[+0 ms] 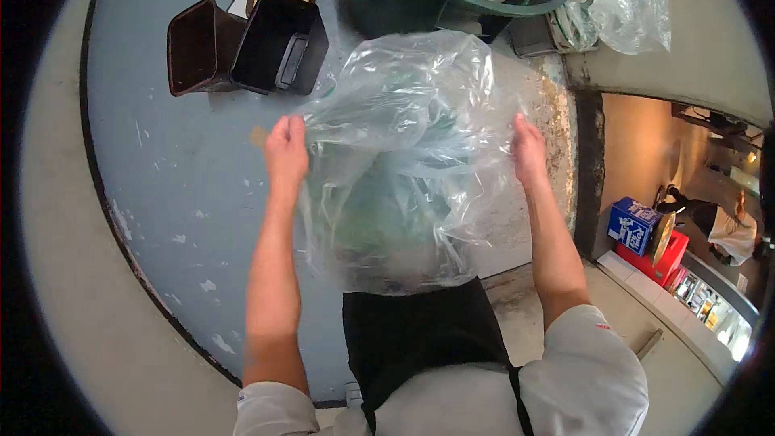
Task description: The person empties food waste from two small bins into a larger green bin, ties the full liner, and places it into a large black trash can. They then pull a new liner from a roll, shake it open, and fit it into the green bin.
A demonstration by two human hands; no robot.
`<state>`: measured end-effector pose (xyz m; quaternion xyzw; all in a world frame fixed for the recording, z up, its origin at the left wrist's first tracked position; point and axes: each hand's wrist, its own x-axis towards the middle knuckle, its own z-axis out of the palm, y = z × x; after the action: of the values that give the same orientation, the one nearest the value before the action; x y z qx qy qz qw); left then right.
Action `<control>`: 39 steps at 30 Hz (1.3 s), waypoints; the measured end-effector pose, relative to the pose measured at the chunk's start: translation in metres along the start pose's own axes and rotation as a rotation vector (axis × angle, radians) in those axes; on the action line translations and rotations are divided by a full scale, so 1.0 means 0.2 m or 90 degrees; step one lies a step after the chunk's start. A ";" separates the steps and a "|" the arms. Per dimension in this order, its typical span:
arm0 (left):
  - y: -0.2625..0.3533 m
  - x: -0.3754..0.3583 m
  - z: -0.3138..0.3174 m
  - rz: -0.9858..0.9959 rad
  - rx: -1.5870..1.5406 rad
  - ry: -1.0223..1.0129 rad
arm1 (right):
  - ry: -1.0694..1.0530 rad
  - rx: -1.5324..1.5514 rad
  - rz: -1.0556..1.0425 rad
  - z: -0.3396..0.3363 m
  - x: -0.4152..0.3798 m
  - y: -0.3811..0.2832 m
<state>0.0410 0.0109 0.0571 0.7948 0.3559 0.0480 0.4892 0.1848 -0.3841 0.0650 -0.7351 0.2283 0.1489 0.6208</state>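
A large clear plastic bag (387, 202) is spread out in front of my body, above the floor and partly over my black apron (420, 331). My left hand (286, 148) is closed on the bag's upper left edge. On the other side, my right hand (527, 145) grips its upper right edge. Wrinkles and reflections cover the see-through plastic, and something greenish shows through it. Beyond the bag stands a big dark green bin (379, 0) with more clear plastic (622, 0) hanging over its rim.
Two dark bins, one brown (194, 52) and one black (303, 52), stand on the grey-blue floor (161, 194) at the upper left. Through a doorway at right are a blue box (632, 226), a red crate (662, 262) and another person (731, 230).
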 end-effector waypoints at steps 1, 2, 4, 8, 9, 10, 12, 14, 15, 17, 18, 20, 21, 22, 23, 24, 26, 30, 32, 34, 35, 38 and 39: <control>-0.03 0.07 0.00 0.014 0.051 0.015 | -0.003 -0.120 -0.059 0.05 0.08 0.02; -0.06 0.15 0.02 0.028 0.101 0.029 | -0.005 -0.240 -0.118 0.10 0.17 0.04; -0.17 0.30 0.06 -0.020 0.173 0.021 | 0.067 -0.438 -0.191 0.21 0.36 0.06; -0.69 0.49 0.04 -0.088 0.477 -0.142 | -0.023 -0.652 -0.012 0.17 0.71 0.35; -0.96 0.50 0.01 -0.069 0.570 -0.223 | -0.104 -0.788 -0.010 0.03 0.80 0.56; -1.15 0.50 -0.01 -0.048 0.661 -0.306 | -0.189 -0.922 -0.010 -0.08 0.84 0.70; -1.18 0.35 -0.08 -0.164 0.487 -0.347 | -0.220 -0.849 0.135 -0.23 0.76 0.84; -1.23 0.25 -0.12 -0.338 0.168 -0.325 | -0.231 -0.624 0.222 -0.33 0.63 0.89; -1.30 0.18 -0.14 -0.453 -0.057 -0.281 | -0.225 -0.437 0.246 -0.38 0.54 0.91; -1.10 -0.05 -0.22 -0.618 -0.416 -0.206 | -0.206 -0.081 0.357 -0.50 0.27 0.88; -0.73 -0.15 -0.25 -0.663 -0.554 -0.183 | -0.193 0.089 0.432 -0.53 0.14 0.73; -0.48 -0.35 -0.32 -0.703 -0.591 -0.156 | -0.175 0.320 0.532 -0.51 -0.11 0.38; -0.36 -0.47 -0.35 -0.715 -0.608 -0.141 | -0.171 0.377 0.569 -0.48 -0.25 0.23; -0.25 -0.58 -0.36 -0.725 -0.626 -0.124 | -0.168 0.434 0.605 -0.46 -0.35 0.14; -0.20 -0.65 -0.38 -0.735 -0.646 -0.104 | -0.212 0.372 0.580 -0.44 -0.41 0.10; -0.21 -0.71 -0.39 -0.746 -0.664 -0.113 | -0.256 0.310 0.556 -0.43 -0.47 0.08; -0.25 -0.83 -0.41 -0.758 -0.706 -0.131 | -0.290 0.285 0.528 -0.42 -0.48 0.11; -0.05 -0.48 -0.30 -0.718 -0.889 0.152 | -0.219 0.305 0.430 -0.46 -0.10 0.38; -0.26 -0.28 -0.28 -0.733 -1.107 0.049 | -0.207 0.362 0.383 -0.44 0.02 0.35; -0.14 -0.28 -0.27 -0.674 -1.020 0.050 | -0.135 0.381 0.395 -0.32 -0.11 0.11; -0.07 -0.30 -0.25 -0.649 -0.972 0.052 | -0.082 0.379 0.411 -0.22 -0.25 -0.04; 0.09 -0.45 -0.26 -0.637 -0.851 0.057 | -0.004 0.331 0.437 -0.05 -0.54 -0.38; 0.06 -0.50 -0.29 -0.610 -0.835 -0.016 | -0.038 0.315 0.429 -0.08 -0.54 -0.37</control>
<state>-0.0513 -0.0096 0.1244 0.1084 0.5515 0.0232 0.8268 0.1301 -0.3738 0.1851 -0.4434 0.4664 0.3056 0.7018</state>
